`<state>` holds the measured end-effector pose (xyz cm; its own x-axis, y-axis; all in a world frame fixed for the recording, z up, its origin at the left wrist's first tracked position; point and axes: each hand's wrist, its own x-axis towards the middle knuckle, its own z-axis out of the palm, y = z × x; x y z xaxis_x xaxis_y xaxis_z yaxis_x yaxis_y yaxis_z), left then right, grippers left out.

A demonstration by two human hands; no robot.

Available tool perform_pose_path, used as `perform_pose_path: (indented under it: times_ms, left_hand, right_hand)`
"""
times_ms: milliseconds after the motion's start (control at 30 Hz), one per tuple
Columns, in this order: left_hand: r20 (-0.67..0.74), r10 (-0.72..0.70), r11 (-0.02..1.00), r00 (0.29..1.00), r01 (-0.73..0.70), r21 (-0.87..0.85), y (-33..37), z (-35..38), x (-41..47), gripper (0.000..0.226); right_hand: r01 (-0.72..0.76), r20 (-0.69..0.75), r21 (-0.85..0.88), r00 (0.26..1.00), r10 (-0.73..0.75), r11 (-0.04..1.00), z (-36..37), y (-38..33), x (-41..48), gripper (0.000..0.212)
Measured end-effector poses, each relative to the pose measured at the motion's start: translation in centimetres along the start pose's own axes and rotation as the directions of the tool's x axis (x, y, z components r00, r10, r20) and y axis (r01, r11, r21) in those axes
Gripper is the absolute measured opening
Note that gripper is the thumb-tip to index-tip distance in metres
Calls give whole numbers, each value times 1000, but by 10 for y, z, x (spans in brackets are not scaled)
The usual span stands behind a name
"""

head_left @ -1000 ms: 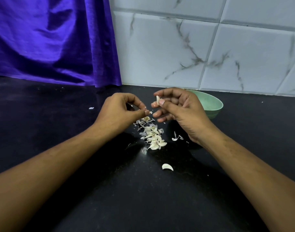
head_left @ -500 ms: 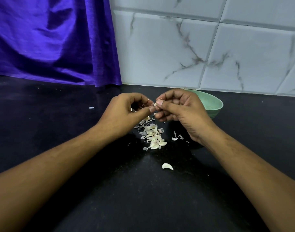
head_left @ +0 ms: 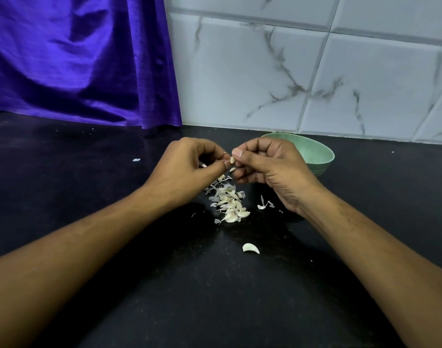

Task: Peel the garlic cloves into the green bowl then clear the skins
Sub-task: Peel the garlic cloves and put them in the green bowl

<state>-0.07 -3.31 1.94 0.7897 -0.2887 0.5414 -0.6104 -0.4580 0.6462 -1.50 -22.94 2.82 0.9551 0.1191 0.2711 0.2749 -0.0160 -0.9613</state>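
Both your hands are up over the black counter (head_left: 114, 272), fingertips meeting. Your right hand (head_left: 272, 169) pinches a small garlic clove (head_left: 232, 160) between thumb and forefinger, the other fingers curled under. Your left hand (head_left: 182, 169) pinches the same clove from the other side, thumb tip right against it. The clove is pale, cream-white and glossy, only partly visible between your nails. A second pale scrap (head_left: 232, 169) shows just below it; clove or skin, I cannot tell.

Under your hands lies the pile of garlic (head_left: 230, 204): plump white cloves mixed with thin, papery, greyish skins, all loose on the counter. A few curled skins (head_left: 264, 205) lie just right of the pile, beside your right wrist. One lone clove (head_left: 250, 248), smooth and crescent-shaped, lies apart, nearer to you.

The green bowl (head_left: 315, 153) stands behind your right hand, near the marbled tile wall (head_left: 315, 71); its inside is mostly hidden. Purple cloth (head_left: 77, 59) hangs at back left.
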Motion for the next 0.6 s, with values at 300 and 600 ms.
perform_pose_path:
  times_ms: [300,600]
  left_hand:
    - [16,-39,997,999,41,-73,-3,2,1,10]
    - [21,1,998,1000,1,-61,-1,2,-1,8]
  right_hand:
    - [-18,53,78,998,14,997,1,-2,0,9]
    - [-21,8,32,1000,20,999,-2,-1,0,7]
